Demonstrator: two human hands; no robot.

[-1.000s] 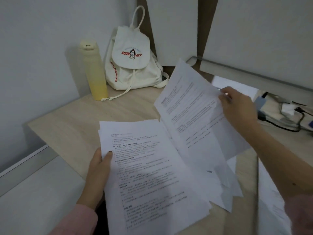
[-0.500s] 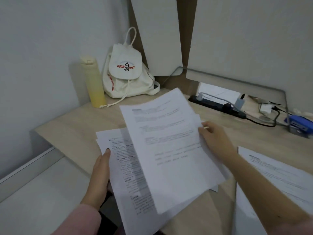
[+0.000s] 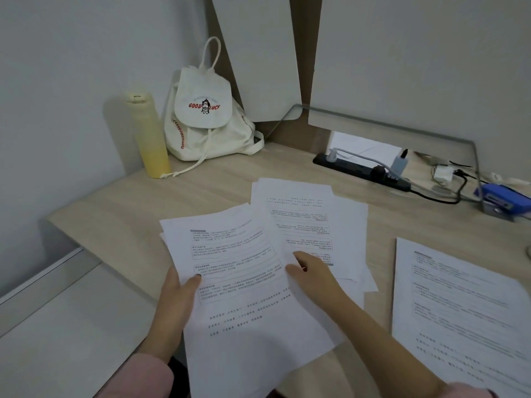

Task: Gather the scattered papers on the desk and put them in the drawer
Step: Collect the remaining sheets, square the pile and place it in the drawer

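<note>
A stack of printed papers (image 3: 244, 297) hangs over the desk's front edge. My left hand (image 3: 176, 300) grips its left edge, thumb on top. A second pile of loose sheets (image 3: 310, 216) lies fanned on the wooden desk (image 3: 115, 219), just behind and to the right of the stack. My right hand (image 3: 311, 275) is at that pile's lower left corner, where thumb and forefinger pinch the sheets. Another printed sheet (image 3: 459, 311) lies flat at the right. No drawer is in view.
A yellow bottle (image 3: 149, 136) and a white drawstring backpack (image 3: 207, 124) stand at the back left corner. A black power strip (image 3: 359, 170) with plugs, a white charger (image 3: 444, 173) and a blue device (image 3: 502, 199) lie at the back right. A white surface (image 3: 57, 326) sits lower left.
The sheet that my right hand carried now lies on the stack in my left hand. My right hand has let it go and moved onto the second pile on the desk.
</note>
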